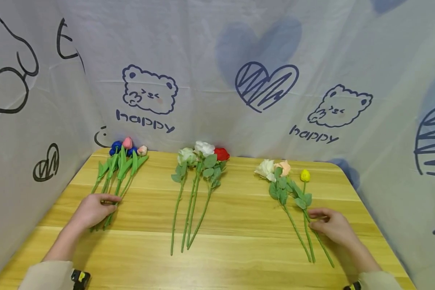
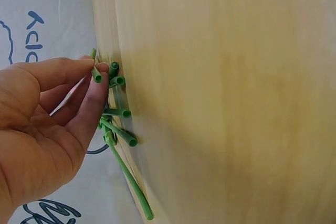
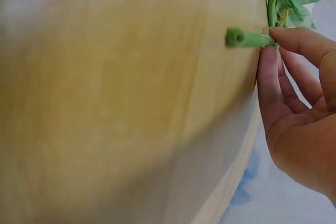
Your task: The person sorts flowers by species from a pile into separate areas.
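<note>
At the left of the head view lies a bunch of artificial tulips with blue and pink heads and long green leaves. My left hand pinches one tulip stem between thumb and fingertips; several other cut stem ends lie beside it in the left wrist view. On the right are a white rose, a peach rose and a yellow tulip. With thumb and fingertips, my right hand pinches a green rose stem, the outermost of this group, its end toward the right wrist camera.
Between the two hands lies a middle group of roses with pale green, white and red heads, stems pointing toward me. The wooden table meets a pale curtain printed with bears and hearts at its back and sides.
</note>
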Motion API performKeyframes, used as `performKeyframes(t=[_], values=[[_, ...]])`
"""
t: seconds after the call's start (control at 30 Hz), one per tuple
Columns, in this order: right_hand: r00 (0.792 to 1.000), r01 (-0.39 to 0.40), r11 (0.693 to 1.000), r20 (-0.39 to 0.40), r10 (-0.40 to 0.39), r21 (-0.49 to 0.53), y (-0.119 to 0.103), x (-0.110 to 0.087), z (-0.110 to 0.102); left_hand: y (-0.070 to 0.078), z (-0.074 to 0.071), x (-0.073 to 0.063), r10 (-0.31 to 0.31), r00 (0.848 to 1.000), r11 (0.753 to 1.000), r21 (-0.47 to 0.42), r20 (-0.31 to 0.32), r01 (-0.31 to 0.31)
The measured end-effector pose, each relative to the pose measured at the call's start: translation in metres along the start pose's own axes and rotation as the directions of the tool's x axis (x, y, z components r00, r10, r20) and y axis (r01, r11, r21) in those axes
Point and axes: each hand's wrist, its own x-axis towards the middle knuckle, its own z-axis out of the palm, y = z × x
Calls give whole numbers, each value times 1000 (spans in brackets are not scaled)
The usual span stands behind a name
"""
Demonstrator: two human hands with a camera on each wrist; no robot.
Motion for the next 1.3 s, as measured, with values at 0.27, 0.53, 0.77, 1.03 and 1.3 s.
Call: performKeyframes(t=[0.27, 0.53, 0.77, 1.03, 1.3], values=[[999, 39, 999, -6, -39, -17, -2, 0, 1, -1, -1, 0, 11, 1000, 1000, -28, -4, -11], [998, 22, 991, 57, -29, 130, -1, 2, 0, 0, 0, -2, 19, 1000, 1000, -25, 9, -19], [992, -36, 956, 126, -1, 293, -4, 0, -1, 1, 0, -3, 40, 999, 999, -3, 15, -40], [995, -68, 920, 98, 33, 385, -13, -1, -1, 7, 0, -5, 38, 999, 999, -32, 22, -37], [999, -10, 925, -31, 23, 379, -35, -8, -1, 38, 9, -10, 40, 998, 993, -109, -55, -46]])
